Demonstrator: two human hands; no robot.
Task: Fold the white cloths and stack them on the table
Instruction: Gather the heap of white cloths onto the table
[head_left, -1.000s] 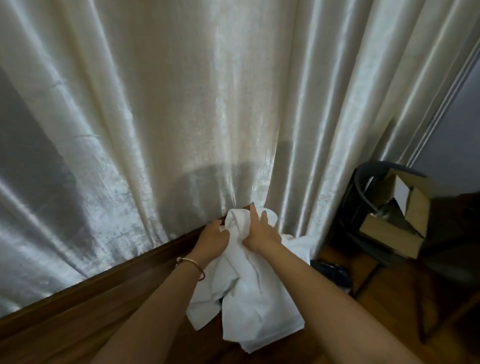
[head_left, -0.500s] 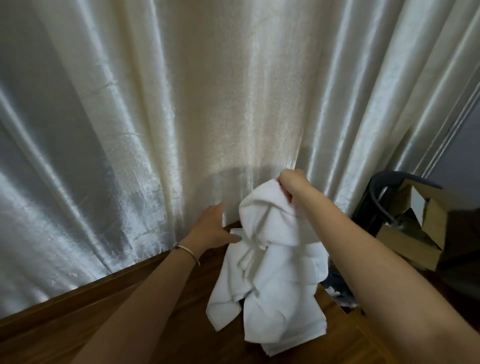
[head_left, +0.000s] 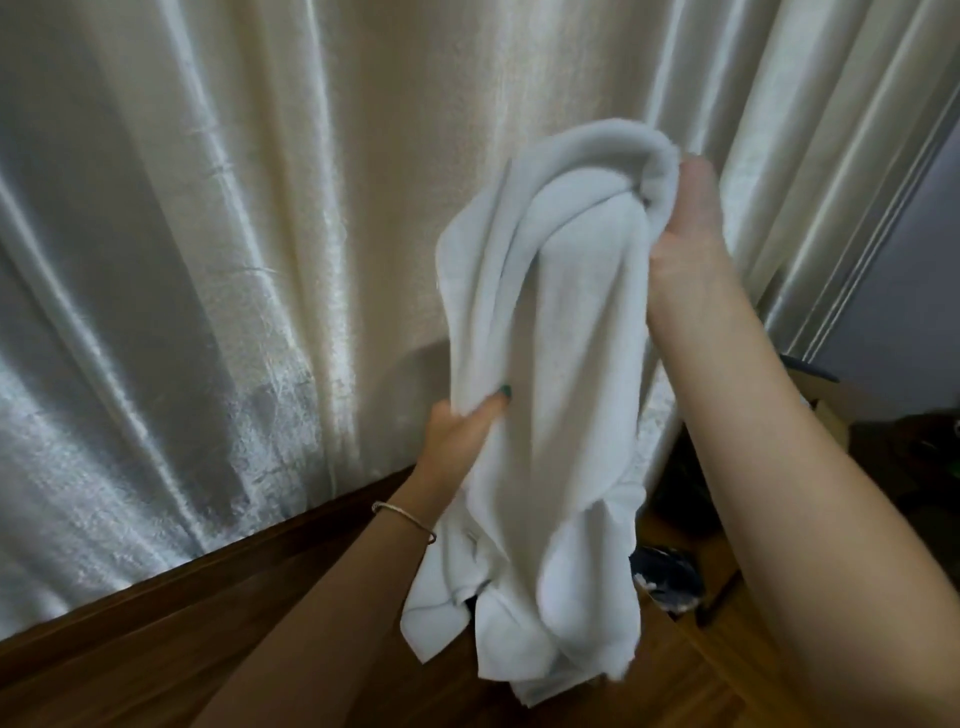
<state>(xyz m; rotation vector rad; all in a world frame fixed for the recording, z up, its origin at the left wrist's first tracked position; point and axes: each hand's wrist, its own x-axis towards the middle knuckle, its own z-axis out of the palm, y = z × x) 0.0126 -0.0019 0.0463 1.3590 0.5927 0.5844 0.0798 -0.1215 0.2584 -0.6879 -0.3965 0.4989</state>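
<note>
A crumpled white cloth (head_left: 545, 395) hangs in the air in front of the curtain, its lower folds dangling over the wooden table (head_left: 156, 639). My right hand (head_left: 685, 244) grips its bunched top end, held high. My left hand (head_left: 462, 431), with a thin bracelet on the wrist, grips the cloth's left edge about halfway down. The fingers of both hands are mostly hidden in the fabric.
A shiny cream curtain (head_left: 234, 260) fills the background right behind the table's far edge. To the right, below the table, lie a dark bundle (head_left: 665, 571) and a dim cardboard box (head_left: 826, 410). A grey wall (head_left: 914, 260) shows at the far right.
My right hand has lifted the cloth's top end much higher off the table. My left hand, which had let go, now grips the cloth's left edge.
</note>
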